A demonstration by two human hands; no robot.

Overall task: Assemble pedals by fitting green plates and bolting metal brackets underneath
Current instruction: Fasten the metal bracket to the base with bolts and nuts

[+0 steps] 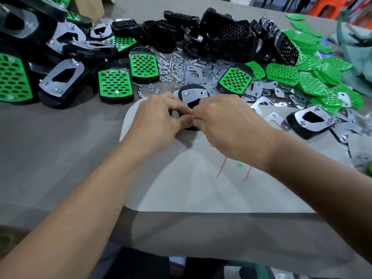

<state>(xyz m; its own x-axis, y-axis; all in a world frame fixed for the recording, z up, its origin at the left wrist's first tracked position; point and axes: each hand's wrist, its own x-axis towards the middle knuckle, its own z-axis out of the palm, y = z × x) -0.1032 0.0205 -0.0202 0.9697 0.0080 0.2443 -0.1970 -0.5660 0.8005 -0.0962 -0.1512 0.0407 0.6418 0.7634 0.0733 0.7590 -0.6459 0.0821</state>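
Note:
A black pedal (193,95) lies upside down at the table's middle with a metal bracket (192,94) on its underside and a bolt end showing at the bracket's top left. My left hand (159,121) grips the pedal's near left edge. My right hand (225,121) pinches at the bracket's near edge, fingertips touching those of the left; what they pinch is hidden. Loose bolts and nuts (173,73) lie scattered just beyond. Green plates (314,77) are heaped at the right.
Finished green-topped pedals (114,85) and upturned ones fill the left. Bare black pedal bodies (221,33) are piled at the back. Loose metal brackets (261,93) spread to the right beside another upturned pedal (310,121). A white sheet (201,178) covers the near table.

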